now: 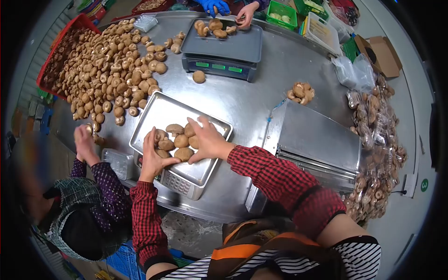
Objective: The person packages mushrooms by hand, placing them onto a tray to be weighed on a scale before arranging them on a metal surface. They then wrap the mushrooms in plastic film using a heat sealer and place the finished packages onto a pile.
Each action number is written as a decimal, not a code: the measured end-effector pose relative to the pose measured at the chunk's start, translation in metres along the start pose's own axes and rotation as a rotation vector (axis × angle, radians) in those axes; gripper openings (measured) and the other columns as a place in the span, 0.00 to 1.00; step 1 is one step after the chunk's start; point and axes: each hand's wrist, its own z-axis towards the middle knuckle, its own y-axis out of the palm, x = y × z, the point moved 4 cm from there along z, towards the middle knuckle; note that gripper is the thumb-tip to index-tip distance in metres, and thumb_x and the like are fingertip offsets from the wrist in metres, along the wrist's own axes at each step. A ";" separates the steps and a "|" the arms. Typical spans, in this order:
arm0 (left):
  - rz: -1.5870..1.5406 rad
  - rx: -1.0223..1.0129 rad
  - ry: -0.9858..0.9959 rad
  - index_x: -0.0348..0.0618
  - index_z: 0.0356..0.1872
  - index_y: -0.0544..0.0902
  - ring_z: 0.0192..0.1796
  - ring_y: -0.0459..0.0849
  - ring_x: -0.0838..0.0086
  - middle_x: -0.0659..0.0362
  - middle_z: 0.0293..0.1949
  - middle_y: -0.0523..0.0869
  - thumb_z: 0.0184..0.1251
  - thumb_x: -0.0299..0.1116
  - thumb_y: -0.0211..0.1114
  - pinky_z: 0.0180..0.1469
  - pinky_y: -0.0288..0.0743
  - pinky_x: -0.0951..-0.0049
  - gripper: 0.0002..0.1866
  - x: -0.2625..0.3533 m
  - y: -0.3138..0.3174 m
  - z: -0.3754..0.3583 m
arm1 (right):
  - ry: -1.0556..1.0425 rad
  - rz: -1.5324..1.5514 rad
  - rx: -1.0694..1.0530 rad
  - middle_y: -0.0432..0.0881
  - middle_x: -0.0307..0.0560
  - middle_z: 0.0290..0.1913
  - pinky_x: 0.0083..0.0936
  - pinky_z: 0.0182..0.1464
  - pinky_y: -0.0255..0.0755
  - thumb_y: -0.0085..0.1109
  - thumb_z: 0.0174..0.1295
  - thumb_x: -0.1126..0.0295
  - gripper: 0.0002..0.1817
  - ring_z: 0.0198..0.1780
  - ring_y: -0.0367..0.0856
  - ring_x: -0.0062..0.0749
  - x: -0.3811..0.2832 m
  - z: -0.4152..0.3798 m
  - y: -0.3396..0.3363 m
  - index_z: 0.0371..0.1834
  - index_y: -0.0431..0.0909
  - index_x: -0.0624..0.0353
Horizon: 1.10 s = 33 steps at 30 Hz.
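Several brown shiitake mushrooms (181, 140) lie in a cluster on the metal tray (156, 109) of a weighing scale. My left hand (155, 158) curves around the near left side of the cluster, thumb pointing inward against the mushrooms. From the right, my right hand (210, 141) cups the same group, its fingers over the far side and its thumb beside the nearest cap. Below the tray shows the scale's keypad (178, 185); my left hand and forearm hide part of its front.
A large mushroom pile (109, 70) spills from a red crate (56, 51) at left. A second scale (221, 44) holds mushrooms near another person's gloved hand (213, 6). Beside me a co-worker (88, 210) handles mushrooms. A metal wrapping machine (319, 135) and packed mushrooms (373, 154) stand right.
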 end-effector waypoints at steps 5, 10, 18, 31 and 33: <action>-0.131 0.177 -0.052 0.39 0.73 0.59 0.67 0.67 0.54 0.46 0.66 0.65 0.32 0.46 0.86 0.69 0.65 0.59 0.63 0.006 0.014 0.000 | -0.046 0.073 0.135 0.55 0.69 0.68 0.50 0.67 0.64 0.83 0.29 0.48 0.67 0.66 0.61 0.71 0.005 0.002 0.007 0.74 0.52 0.62; -0.187 0.354 -0.152 0.39 0.69 0.66 0.63 0.70 0.58 0.48 0.62 0.69 0.45 0.40 0.82 0.66 0.65 0.63 0.49 0.049 0.027 -0.006 | -0.040 0.186 0.207 0.59 0.66 0.64 0.38 0.68 0.64 0.83 0.31 0.46 0.64 0.66 0.64 0.60 0.018 -0.022 -0.007 0.70 0.58 0.69; -0.728 0.165 0.064 0.36 0.65 0.69 0.60 0.73 0.63 0.48 0.61 0.70 0.66 0.30 0.66 0.62 0.69 0.66 0.27 0.235 0.134 0.018 | 0.043 0.153 0.560 0.67 0.62 0.62 0.39 0.68 0.63 0.83 0.35 0.49 0.54 0.65 0.67 0.53 0.094 -0.216 -0.159 0.64 0.67 0.67; -0.440 0.005 0.222 0.35 0.54 0.79 0.65 0.67 0.50 0.43 0.58 0.76 0.74 0.46 0.55 0.68 0.59 0.54 0.23 0.408 0.292 0.028 | 0.347 0.009 0.757 0.63 0.58 0.68 0.41 0.70 0.60 0.77 0.47 0.52 0.41 0.68 0.62 0.55 0.232 -0.399 -0.226 0.65 0.72 0.56; -0.439 -0.063 0.214 0.35 0.51 0.82 0.61 0.71 0.52 0.45 0.56 0.78 0.72 0.45 0.59 0.66 0.62 0.58 0.21 0.406 0.283 0.045 | 0.274 -0.132 0.809 0.65 0.57 0.67 0.43 0.70 0.59 0.77 0.47 0.54 0.36 0.68 0.62 0.55 0.202 -0.401 -0.232 0.60 0.76 0.56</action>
